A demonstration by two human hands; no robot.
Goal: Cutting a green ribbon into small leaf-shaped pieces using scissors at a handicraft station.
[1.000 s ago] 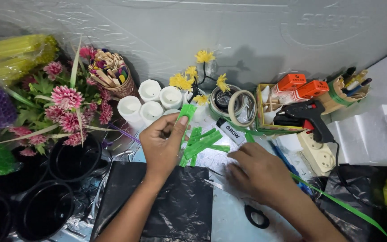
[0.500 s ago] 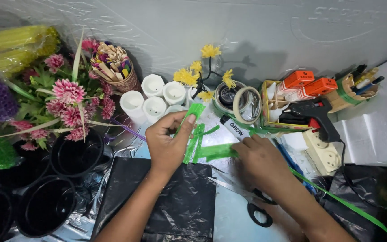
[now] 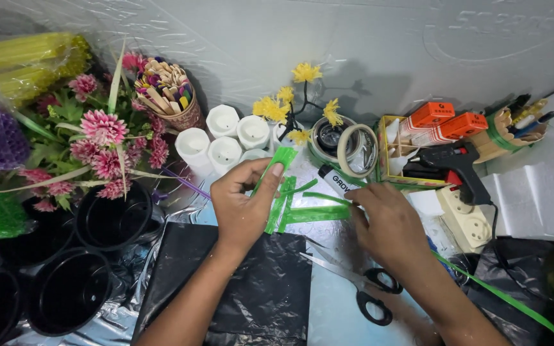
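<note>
My left hand (image 3: 242, 204) pinches a bunch of green leaf-shaped strips (image 3: 281, 193), one of which sticks up past my thumb. My right hand (image 3: 386, 223) rests on the table with its fingertips on the end of another green strip (image 3: 315, 214) that lies flat between the two hands. A black glue tube (image 3: 336, 182) lies just beyond my right fingers. Black-handled scissors (image 3: 360, 288) lie on the table below my right wrist, on the edge of a black plastic sheet (image 3: 258, 288).
Pink artificial flowers (image 3: 100, 144) and empty black pots (image 3: 107, 221) stand at the left. White cups (image 3: 222, 138), yellow flowers (image 3: 290, 106), a masking tape roll (image 3: 357, 150), a black glue gun (image 3: 453, 163) and a power strip (image 3: 466, 218) line the back.
My right hand has moved left and down onto the flat green strip. My left hand has kept its hold on the bunch of strips, shifting slightly.
</note>
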